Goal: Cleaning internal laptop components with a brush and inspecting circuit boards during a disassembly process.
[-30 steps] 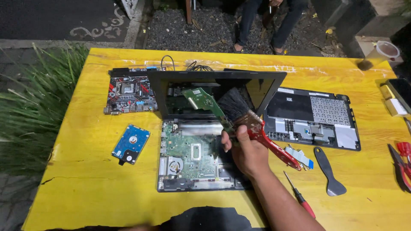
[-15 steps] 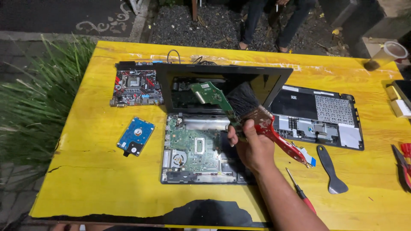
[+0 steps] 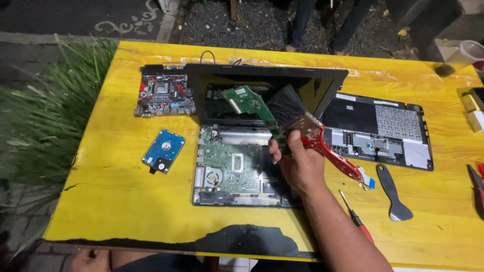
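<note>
My right hand [image 3: 298,163] is closed around a small green circuit board [image 3: 248,100] and a paintbrush [image 3: 307,132] with black bristles and a red handle. It holds both over an opened laptop base whose green mainboard [image 3: 227,166] is exposed. The bristles lie against the board's upper right side, in front of the dark raised lid [image 3: 327,80]. Below the table's front edge at the bottom left a bit of skin shows, probably my left hand [image 3: 89,259]; its fingers cannot be made out.
On the yellow table [image 3: 126,201] lie a blue hard drive [image 3: 164,150], a red-black motherboard [image 3: 164,95], a removed keyboard cover [image 3: 378,126], a black scraper [image 3: 396,194] and a red screwdriver [image 3: 357,220]. A cup [image 3: 469,53] stands far right. Another person's legs [image 3: 322,20] are beyond the table.
My right hand has risen a little toward the lid with the brush and green board still in it. The view has shifted slightly.
</note>
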